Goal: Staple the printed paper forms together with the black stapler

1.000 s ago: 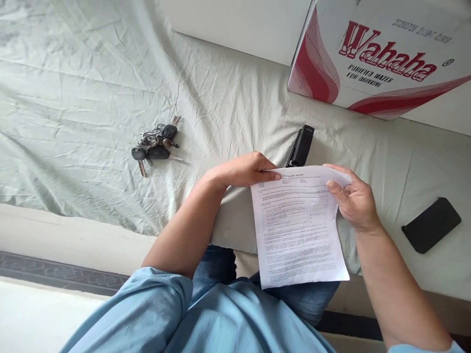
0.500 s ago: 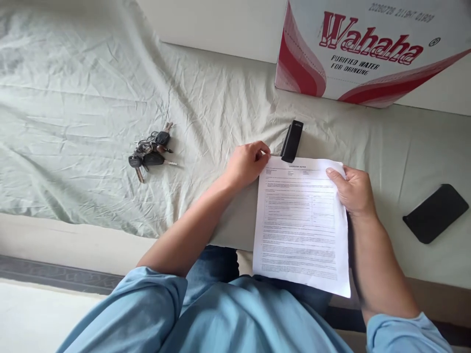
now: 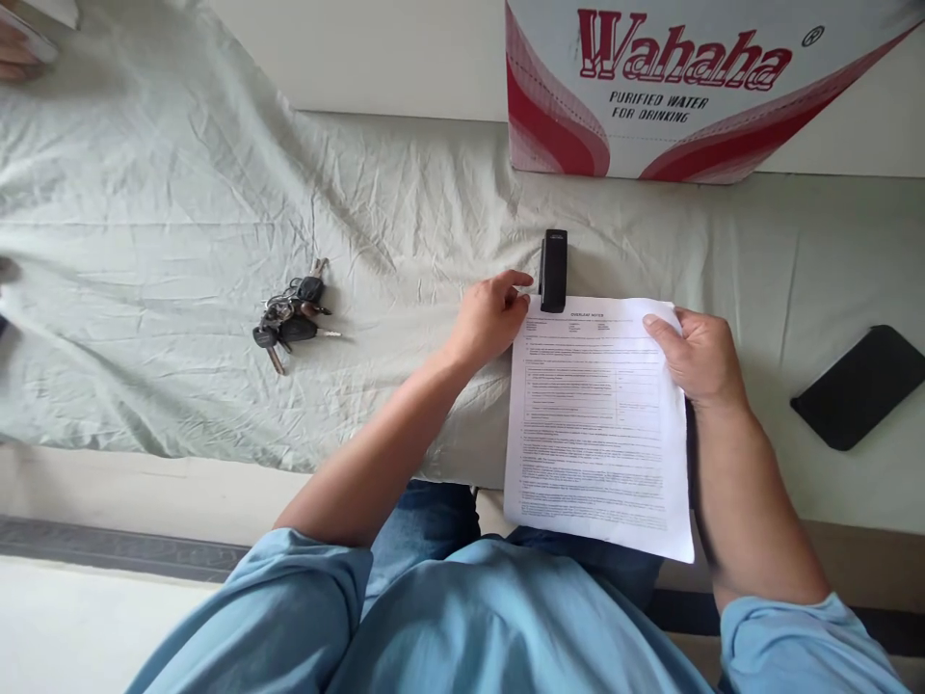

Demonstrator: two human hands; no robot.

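Observation:
A printed paper, which may be several sheets, hangs partly over the table's front edge above my lap. My left hand pinches its top left corner between the thumb and curled fingers, the index finger reaching towards a black stapler. That stapler stands at the paper's top edge near this corner, its near end overlapping the paper; whether its jaws are around the edge I cannot tell. My right hand grips the upper right edge, thumb on top and fingers hidden beneath.
A bunch of keys lies on the wrinkled pale cloth to the left. To the right rests a black phone-like slab. A Wahaha water carton stands at the back. Another person's hand shows at the far left corner.
The stapler has turned straighter and sits nearer the paper's left corner. My left index finger has stretched out towards it. With the view shifted, another person's hand now appears at upper left.

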